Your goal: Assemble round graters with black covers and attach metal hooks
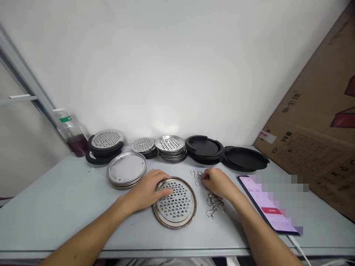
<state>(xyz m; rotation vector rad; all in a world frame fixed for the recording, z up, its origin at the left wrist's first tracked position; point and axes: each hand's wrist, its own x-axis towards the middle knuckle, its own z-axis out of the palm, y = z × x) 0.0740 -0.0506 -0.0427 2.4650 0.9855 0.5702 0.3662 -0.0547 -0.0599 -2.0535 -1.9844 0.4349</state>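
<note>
A round metal plate (175, 224) with a raised rim lies in front of me. On it rests a perforated grater disc (177, 201) with several rough-edged holes. My left hand (154, 188) grips the plate's left side, thumb laid over the disc and fingers around the far rim. My right hand (217, 181) is closed in a pinch just right of the plate; whatever its fingertips hold is hidden. Small thin metal rings (197, 183) lie by those fingertips. Below this hand is a loose heap of larger rings with metal fittings (215, 203).
Stacked metal plates (127, 168) stand left. Behind are grater discs on black holders (107, 139), smaller grater discs (143, 145), shiny grater discs (170, 144), black round holders (205, 147) and a black tray (245, 158). A phone (266, 201), a carton (313, 147) and a bottle (73, 135) flank them.
</note>
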